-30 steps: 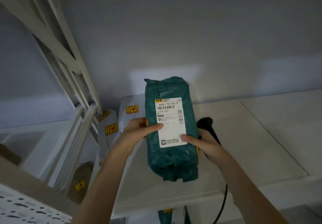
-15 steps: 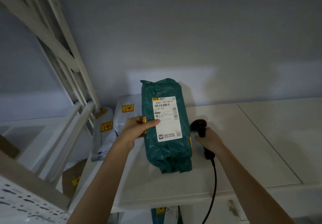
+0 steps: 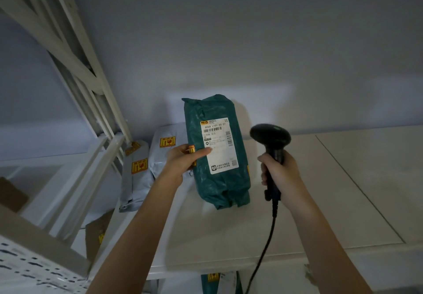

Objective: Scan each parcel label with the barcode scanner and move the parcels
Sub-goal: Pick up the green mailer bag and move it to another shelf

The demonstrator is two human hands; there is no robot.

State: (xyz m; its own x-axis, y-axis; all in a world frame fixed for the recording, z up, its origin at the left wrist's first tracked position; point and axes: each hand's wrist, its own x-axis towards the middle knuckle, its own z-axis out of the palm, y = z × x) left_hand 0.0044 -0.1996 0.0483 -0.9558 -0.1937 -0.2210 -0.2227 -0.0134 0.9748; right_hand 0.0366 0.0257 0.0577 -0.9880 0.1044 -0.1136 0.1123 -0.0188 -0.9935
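A dark green plastic parcel [image 3: 217, 179] stands tilted on the white shelf top [image 3: 320, 202], its white shipping label [image 3: 218, 147] facing me. My left hand [image 3: 185, 159] grips the parcel's left edge, thumb on the label. My right hand [image 3: 280, 172] holds the handle of a black barcode scanner [image 3: 270, 138], raised just right of the parcel with its head level with the label's barcode. The scanner's cable [image 3: 265, 248] hangs down in front of the shelf.
Two grey parcels [image 3: 135, 174] [image 3: 167, 149] with yellow stickers lean at the left behind the green one. A white metal rack [image 3: 75, 87] rises at the left. A brown parcel [image 3: 96, 236] lies lower left; another green parcel [image 3: 219, 282] sits under the shelf.
My right hand let go of the parcel, took the scanner off the shelf top and lifted it up beside the label. The left hand keeps holding the parcel.
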